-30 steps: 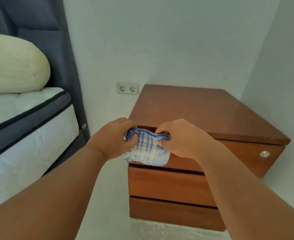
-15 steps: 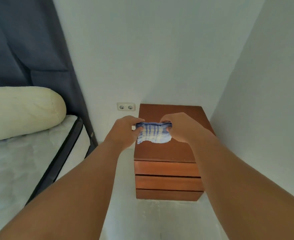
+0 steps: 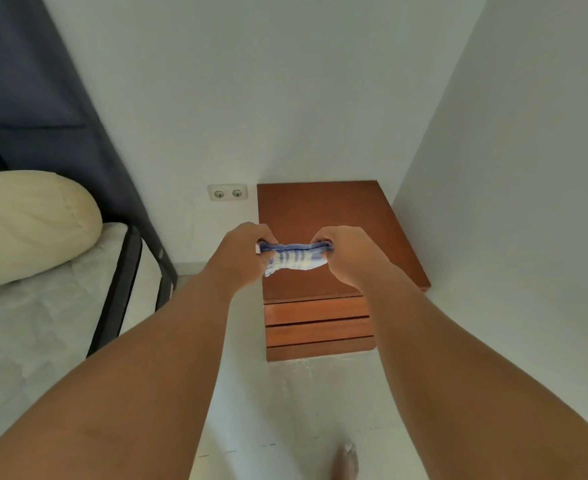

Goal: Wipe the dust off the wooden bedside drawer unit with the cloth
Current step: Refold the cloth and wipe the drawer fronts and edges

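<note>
Head view, looking down at the wooden drawer unit (image 3: 323, 209), which sits in the room corner with its back against one white wall and its right side against the other. Three drawer fronts (image 3: 316, 327) are stacked on its near face. Both bare arms reach forward toward the unit's front-left part. The left hand (image 3: 240, 258) has its fingers curled round the left end of the cloth (image 3: 294, 259), and the right hand (image 3: 351, 258) has its fingers curled round the right end. The cloth is blue-and-white striped, bunched into a short roll stretched between the two fists, with a loose pale flap hanging off its lower edge. The hands are close together, with only the cloth between them. In this view the cloth overlaps the unit's top near the front-left; cannot tell whether it touches the wood or is held above it. The top behind and right of the hands shows plain brown wood. A double wall socket (image 3: 227, 192) sits on the wall just left of the unit's back-left corner. Further left of the unit is a bed with a white mattress (image 3: 43, 306) edged in dark trim, a cream pillow (image 3: 33, 223) on it and a dark blue headboard (image 3: 26, 98) behind that. Pale floor (image 3: 285, 410) lies in front of the unit, with a bare foot (image 3: 346, 460) at the bottom edge, well in front of the unit.
</note>
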